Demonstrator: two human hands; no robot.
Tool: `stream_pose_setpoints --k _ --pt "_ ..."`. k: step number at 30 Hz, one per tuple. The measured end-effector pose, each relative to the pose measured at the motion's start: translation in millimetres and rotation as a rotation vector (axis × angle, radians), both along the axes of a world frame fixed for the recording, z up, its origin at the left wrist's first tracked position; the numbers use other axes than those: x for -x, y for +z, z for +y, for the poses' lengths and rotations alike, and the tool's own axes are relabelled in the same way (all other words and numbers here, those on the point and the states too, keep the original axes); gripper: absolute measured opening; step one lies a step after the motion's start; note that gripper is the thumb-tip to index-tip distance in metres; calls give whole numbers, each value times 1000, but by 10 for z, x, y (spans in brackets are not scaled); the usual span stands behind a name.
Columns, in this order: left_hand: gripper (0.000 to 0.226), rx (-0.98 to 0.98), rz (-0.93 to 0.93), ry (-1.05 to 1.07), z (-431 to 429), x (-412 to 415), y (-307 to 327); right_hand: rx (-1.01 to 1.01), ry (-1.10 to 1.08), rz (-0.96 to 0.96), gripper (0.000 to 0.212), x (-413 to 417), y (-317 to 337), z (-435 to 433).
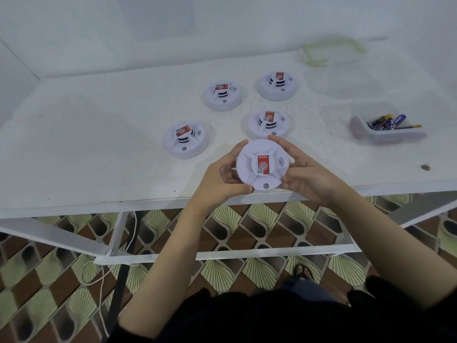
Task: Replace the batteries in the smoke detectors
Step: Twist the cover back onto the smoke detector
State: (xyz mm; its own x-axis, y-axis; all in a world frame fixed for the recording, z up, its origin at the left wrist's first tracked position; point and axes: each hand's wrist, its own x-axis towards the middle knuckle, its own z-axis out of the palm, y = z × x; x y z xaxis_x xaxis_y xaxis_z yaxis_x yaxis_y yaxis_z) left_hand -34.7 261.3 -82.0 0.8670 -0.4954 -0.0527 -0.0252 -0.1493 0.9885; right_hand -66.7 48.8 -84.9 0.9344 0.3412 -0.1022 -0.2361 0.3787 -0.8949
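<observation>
Both hands grasp one smoke detector [262, 165] above the near edge of the table [86, 134]. The left hand [222, 174] curls around its left rim and the right hand [304, 174] around its right rim. Its underside and the fingers behind it are hidden, and the red label's print is too small to read. Four other detectors [269, 123] lie beyond it, face up. Far to its right, a clear tub [388, 137] holds loose batteries [388, 121]. Beyond the tub, a transparent container [343, 80] and a green-rimmed lid [333, 50] are blurred and barely distinguishable from the table.
</observation>
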Motion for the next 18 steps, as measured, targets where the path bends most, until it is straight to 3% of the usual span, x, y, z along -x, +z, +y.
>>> stream_pose_setpoints --k 18 --pt "91 -5 -12 -16 34 -48 -47 26 -26 8 72 13 30 19"
